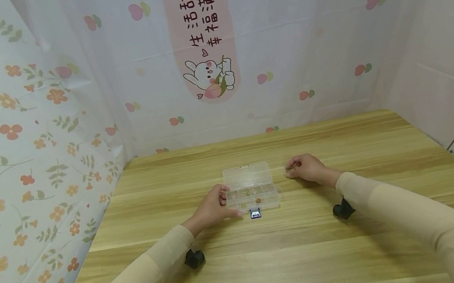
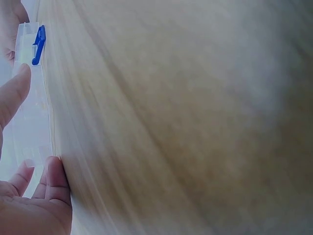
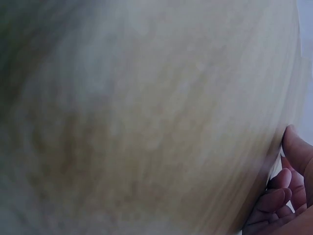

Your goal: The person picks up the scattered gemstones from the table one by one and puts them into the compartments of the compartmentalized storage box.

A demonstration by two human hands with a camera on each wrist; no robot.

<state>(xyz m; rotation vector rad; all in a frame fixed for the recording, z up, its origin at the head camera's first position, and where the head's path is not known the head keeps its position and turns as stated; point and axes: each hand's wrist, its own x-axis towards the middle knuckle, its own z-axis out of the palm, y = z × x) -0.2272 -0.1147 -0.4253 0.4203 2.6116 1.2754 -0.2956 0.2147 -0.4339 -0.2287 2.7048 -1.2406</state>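
A clear plastic compartment box [image 1: 267, 205] stands on the table with its lid [image 1: 247, 176] tipped back. A blue latch [image 1: 255, 213] sits at its front, also visible as a blue clip [image 2: 39, 45] in the left wrist view. My left hand [image 1: 214, 205] holds the box's left end, thumb along the front and fingers at the end wall. A small orange-brown piece [image 1: 258, 200] shows in a front compartment. To the right of the box, apart from it, my right hand [image 1: 305, 168] is low at the tabletop, fingers loosely bent; I see nothing between thumb and fingers.
The wood-grain table [image 1: 244, 273] spreads around the box. A patterned white curtain [image 1: 302, 55] hangs behind it, and a floral one [image 1: 19, 164] is on the left. Dark wrist-worn pieces [image 1: 343, 210] hang beneath both forearms.
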